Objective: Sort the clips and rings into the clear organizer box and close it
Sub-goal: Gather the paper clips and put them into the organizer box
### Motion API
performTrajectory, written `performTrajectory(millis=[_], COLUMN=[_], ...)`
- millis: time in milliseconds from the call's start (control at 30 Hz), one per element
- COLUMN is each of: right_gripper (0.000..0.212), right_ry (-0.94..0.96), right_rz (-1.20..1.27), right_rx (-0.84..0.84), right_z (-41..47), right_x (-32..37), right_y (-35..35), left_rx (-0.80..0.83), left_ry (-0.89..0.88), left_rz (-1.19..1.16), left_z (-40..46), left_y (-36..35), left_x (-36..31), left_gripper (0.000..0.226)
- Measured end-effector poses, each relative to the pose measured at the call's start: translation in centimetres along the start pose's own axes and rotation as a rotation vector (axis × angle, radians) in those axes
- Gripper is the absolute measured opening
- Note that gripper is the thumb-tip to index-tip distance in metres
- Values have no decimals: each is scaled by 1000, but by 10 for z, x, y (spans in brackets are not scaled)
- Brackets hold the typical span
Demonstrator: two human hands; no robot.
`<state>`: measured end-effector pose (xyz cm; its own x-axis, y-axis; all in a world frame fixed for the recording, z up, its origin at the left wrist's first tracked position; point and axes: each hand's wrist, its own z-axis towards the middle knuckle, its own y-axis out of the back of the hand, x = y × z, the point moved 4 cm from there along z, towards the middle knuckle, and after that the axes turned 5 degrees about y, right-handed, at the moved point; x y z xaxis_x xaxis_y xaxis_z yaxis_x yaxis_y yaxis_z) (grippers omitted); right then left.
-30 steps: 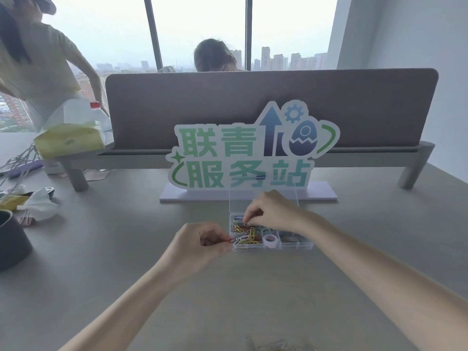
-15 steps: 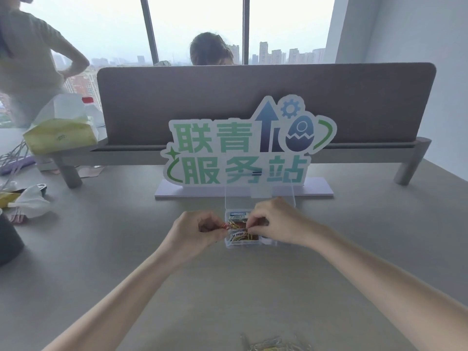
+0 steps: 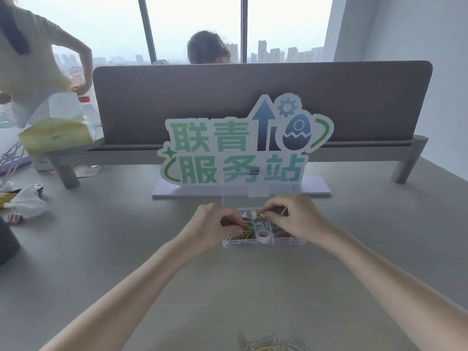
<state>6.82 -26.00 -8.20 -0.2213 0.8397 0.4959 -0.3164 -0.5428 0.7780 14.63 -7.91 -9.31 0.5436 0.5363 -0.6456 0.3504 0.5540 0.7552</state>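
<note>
Two bare hands work over the clear organizer box (image 3: 263, 240), which sits open on the grey worktop (image 3: 101, 249) just in front of a cut-out sign (image 3: 243, 145), its transparent lid (image 3: 255, 196) standing upright at the back edge. At the box's left end, the left hand (image 3: 212, 226) has its fingers curled, the grip pinching an orange-red clip (image 3: 241, 224) above the compartment of yellow and gold paper clips (image 3: 243, 234). Over the back row, the right hand (image 3: 298, 219) has thumb and forefinger pressed together on a small pale clip (image 3: 257, 214). A lilac ring (image 3: 263, 234) and a pale blue ring (image 3: 260, 225) lie in the middle compartments. Loose paper clips (image 3: 271, 344) lie in a heap on the worktop at the near edge, well apart from the box.
</note>
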Motion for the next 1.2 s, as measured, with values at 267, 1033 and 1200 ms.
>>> performTrajectory(millis=[267,1033,1200], right_gripper=[9,14,23], right_ry=[-2,154,241], right_rz=[-9,-128,-258], right_rx=[10,80,102], right_z=[-8,-15,-19], right_x=[-3,19,29], right_y=[2,-27,-37], left_rx=[-11,-190,-240], left_ry=[-130,-128,-99], left_rz=[153,-30,-83], left_z=[0,-16,-14], left_y=[-7,5,11], left_x=[6,8,18], left_gripper=[16,23,39])
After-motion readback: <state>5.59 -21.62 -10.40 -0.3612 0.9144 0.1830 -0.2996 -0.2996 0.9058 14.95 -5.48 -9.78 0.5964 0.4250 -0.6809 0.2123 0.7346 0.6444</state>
